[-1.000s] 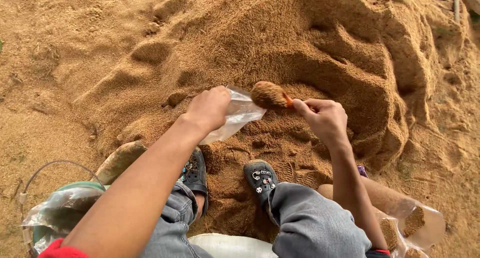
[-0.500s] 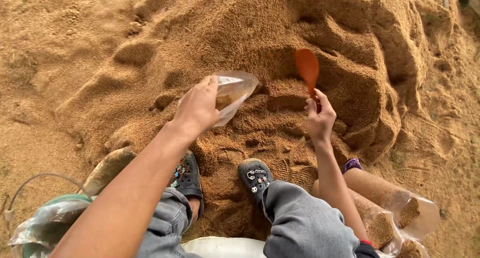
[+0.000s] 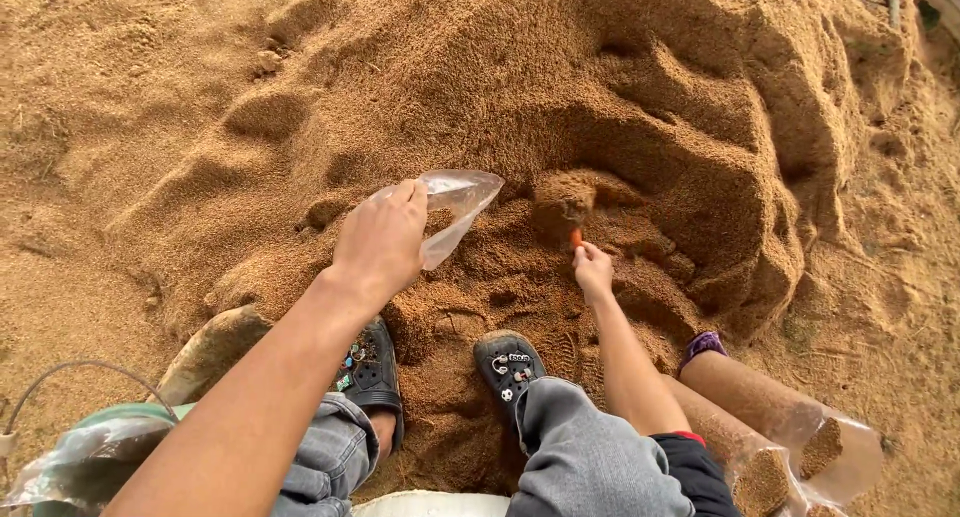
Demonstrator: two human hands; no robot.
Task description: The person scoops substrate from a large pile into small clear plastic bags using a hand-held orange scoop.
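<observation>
The right hand (image 3: 593,272), gripping the orange scoop (image 3: 563,209), has plunged it into the sawdust pile (image 3: 640,97), while the left hand (image 3: 382,242) pinches the clear bag (image 3: 455,207) open beside it.

Scoop (image 3: 563,205) buried in sawdust — handle tip shows.

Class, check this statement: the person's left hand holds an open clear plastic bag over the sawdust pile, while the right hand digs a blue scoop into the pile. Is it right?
Not quite. The head view shows the scoop is orange, not blue. The rest stands: the left hand holds the open clear plastic bag over the sawdust pile, and the right hand digs the scoop into it.
</observation>
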